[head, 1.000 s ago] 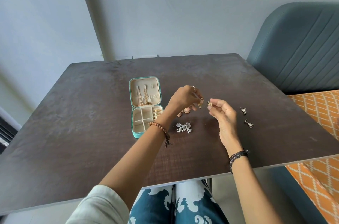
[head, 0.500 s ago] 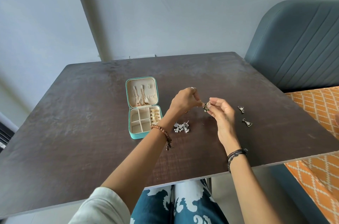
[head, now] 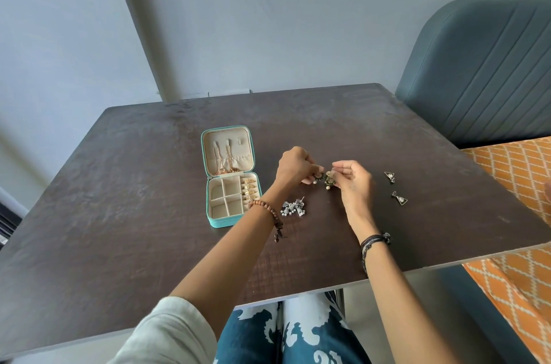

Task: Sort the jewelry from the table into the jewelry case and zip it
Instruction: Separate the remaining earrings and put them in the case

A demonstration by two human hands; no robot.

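Note:
A small teal jewelry case (head: 217, 222) lies open on the dark table (head: 119, 199), its lid holding gold chains and its right slot holding gold rings. To its right, my left hand (head: 295, 166) pinches one dark green earring (head: 317, 176) and my right hand (head: 353, 181) pinches the matching earring (head: 329, 181), the two held close together just above the table. A silver pearl earring cluster (head: 293, 208) lies below my left hand. Two triangular earrings (head: 389, 176) (head: 400, 199) lie right of my right hand.
A grey-blue upholstered chair back (head: 483, 71) stands at the table's right far corner, with an orange patterned cushion (head: 518, 172) beside the right edge. A grey wall rises behind the table. My knees in blue patterned trousers sit under the near edge.
Both hands have come closer together and lowered slightly toward the table, bringing the two earrings side by side. The small shell-like pieces seen under my left hand a second ago are hidden.

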